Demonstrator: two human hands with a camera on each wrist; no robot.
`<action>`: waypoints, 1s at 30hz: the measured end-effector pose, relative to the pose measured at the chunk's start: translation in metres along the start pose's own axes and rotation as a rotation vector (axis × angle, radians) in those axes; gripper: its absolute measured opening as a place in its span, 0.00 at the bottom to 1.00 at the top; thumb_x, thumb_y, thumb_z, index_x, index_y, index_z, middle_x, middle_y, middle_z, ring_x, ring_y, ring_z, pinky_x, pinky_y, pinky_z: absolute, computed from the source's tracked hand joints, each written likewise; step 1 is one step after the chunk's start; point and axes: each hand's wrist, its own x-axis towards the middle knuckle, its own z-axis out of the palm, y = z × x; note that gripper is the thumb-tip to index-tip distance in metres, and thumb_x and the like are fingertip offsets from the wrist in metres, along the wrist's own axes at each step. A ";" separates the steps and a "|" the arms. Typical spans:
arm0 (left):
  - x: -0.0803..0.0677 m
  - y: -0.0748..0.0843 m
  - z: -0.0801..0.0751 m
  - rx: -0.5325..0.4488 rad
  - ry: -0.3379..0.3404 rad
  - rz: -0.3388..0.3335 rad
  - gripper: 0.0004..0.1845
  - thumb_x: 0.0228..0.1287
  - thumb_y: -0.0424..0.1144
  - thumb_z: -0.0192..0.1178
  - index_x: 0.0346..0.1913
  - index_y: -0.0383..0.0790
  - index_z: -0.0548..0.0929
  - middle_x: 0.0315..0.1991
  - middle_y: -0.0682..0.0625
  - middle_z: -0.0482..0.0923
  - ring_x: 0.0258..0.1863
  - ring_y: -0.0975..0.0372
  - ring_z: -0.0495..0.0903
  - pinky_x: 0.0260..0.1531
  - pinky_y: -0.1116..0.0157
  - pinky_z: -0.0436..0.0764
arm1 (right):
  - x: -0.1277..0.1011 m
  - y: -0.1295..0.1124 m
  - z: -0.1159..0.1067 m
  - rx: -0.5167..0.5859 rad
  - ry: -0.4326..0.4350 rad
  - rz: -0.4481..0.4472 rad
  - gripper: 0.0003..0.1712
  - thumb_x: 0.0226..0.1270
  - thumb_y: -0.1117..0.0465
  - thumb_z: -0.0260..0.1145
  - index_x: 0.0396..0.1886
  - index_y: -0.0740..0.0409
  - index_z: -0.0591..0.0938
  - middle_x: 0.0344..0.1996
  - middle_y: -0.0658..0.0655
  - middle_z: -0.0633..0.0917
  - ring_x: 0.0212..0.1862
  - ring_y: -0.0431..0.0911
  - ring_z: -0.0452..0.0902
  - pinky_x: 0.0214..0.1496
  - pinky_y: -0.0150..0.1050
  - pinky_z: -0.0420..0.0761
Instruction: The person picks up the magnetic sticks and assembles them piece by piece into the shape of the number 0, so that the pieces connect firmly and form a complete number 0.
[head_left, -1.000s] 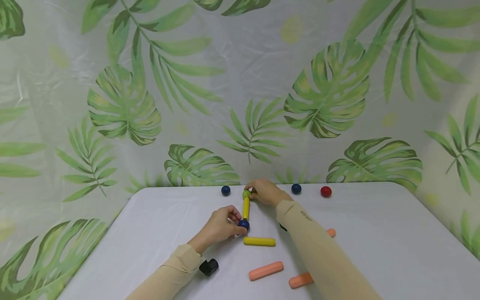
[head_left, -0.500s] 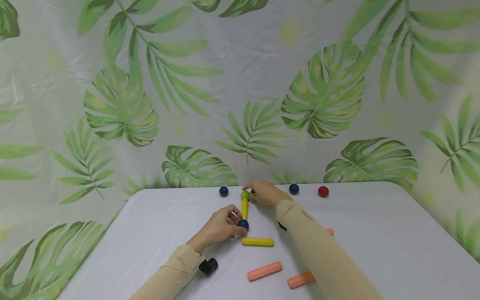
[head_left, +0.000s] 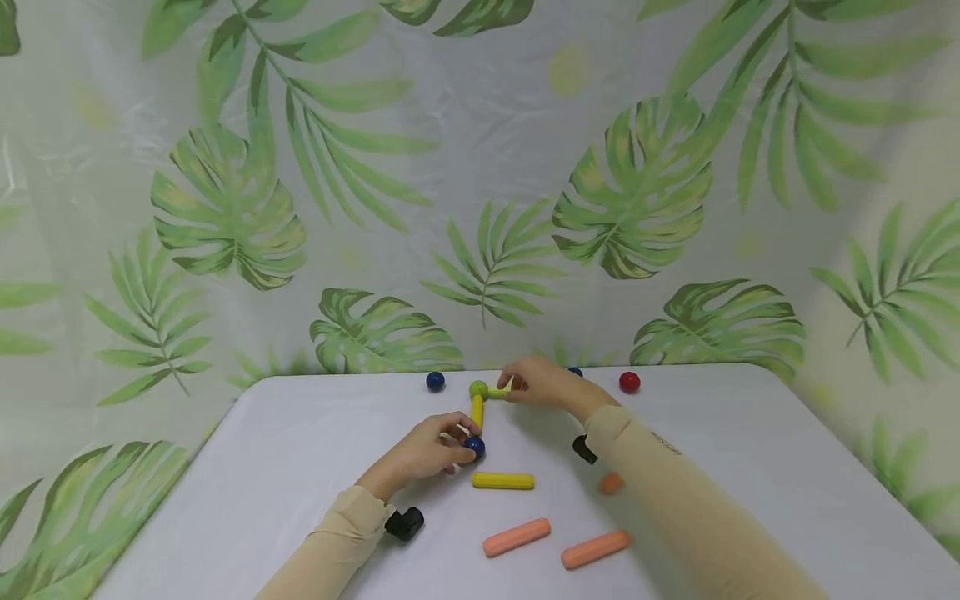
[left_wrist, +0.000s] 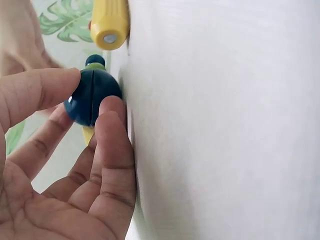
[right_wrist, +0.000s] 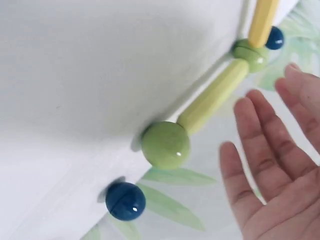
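My left hand [head_left: 420, 450] pinches a blue ball [left_wrist: 92, 92] between thumb and fingers. From that ball a yellow rod [head_left: 477, 411] runs away to a green ball [head_left: 478, 389]. A light green rod [right_wrist: 212, 97] leads off to the right from there, with a second green ball [right_wrist: 166, 145] at its other end. My right hand [head_left: 551, 385] is over this rod in the head view; the right wrist view has its fingers loosely spread, apart from the rod and holding nothing. Nearer the body lies another yellow rod [head_left: 503, 481], whose end shows a round metal spot in the left wrist view.
Along the table's back edge are a blue ball [head_left: 435, 382], a partly covered blue ball [head_left: 575, 372] and a red ball [head_left: 630, 382]. Coral rods [head_left: 517, 537] lie in front, one partly behind the right sleeve [head_left: 675, 492]. A leaf-print cloth [head_left: 480, 167] hangs behind.
My right hand has moved right, off the first green ball, and the light green rod beside it now shows. My left hand stays at the blue ball. The head view has turned slightly right.
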 end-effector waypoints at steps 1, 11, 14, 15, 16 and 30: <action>-0.001 0.000 -0.001 -0.005 -0.004 -0.002 0.15 0.72 0.35 0.69 0.58 0.41 0.84 0.50 0.43 0.82 0.39 0.60 0.85 0.35 0.63 0.86 | -0.005 -0.002 -0.001 -0.004 -0.010 -0.004 0.12 0.78 0.61 0.69 0.55 0.60 0.89 0.43 0.55 0.90 0.44 0.45 0.83 0.53 0.41 0.85; -0.001 -0.004 -0.006 -0.040 -0.037 0.007 0.17 0.72 0.33 0.67 0.61 0.38 0.84 0.51 0.42 0.82 0.39 0.59 0.85 0.36 0.65 0.85 | -0.046 -0.031 0.023 0.031 -0.132 0.038 0.07 0.75 0.57 0.73 0.48 0.51 0.89 0.34 0.47 0.84 0.36 0.40 0.76 0.43 0.36 0.79; 0.000 -0.004 -0.006 -0.045 -0.041 0.022 0.17 0.72 0.33 0.67 0.61 0.37 0.84 0.51 0.41 0.82 0.38 0.59 0.85 0.36 0.64 0.85 | -0.054 -0.040 0.029 0.042 -0.157 0.047 0.06 0.74 0.56 0.74 0.46 0.50 0.89 0.32 0.46 0.84 0.35 0.40 0.76 0.41 0.35 0.78; 0.000 -0.005 -0.006 -0.048 -0.041 0.028 0.17 0.71 0.33 0.67 0.61 0.37 0.84 0.51 0.41 0.82 0.38 0.59 0.85 0.36 0.64 0.85 | -0.056 -0.042 0.031 0.047 -0.162 0.051 0.06 0.74 0.56 0.74 0.46 0.49 0.89 0.32 0.45 0.83 0.34 0.40 0.76 0.41 0.34 0.78; 0.000 -0.005 -0.006 -0.050 -0.040 0.035 0.17 0.71 0.33 0.67 0.61 0.37 0.84 0.51 0.41 0.82 0.38 0.59 0.85 0.36 0.63 0.85 | -0.058 -0.044 0.032 0.051 -0.164 0.050 0.06 0.74 0.56 0.74 0.46 0.49 0.89 0.31 0.45 0.83 0.34 0.39 0.76 0.40 0.34 0.78; 0.000 -0.009 -0.007 -0.062 -0.045 0.061 0.17 0.71 0.32 0.66 0.60 0.36 0.84 0.51 0.41 0.82 0.37 0.60 0.85 0.35 0.64 0.84 | -0.067 -0.052 0.049 0.014 -0.137 0.008 0.08 0.70 0.55 0.78 0.45 0.49 0.90 0.26 0.44 0.81 0.29 0.35 0.72 0.34 0.30 0.73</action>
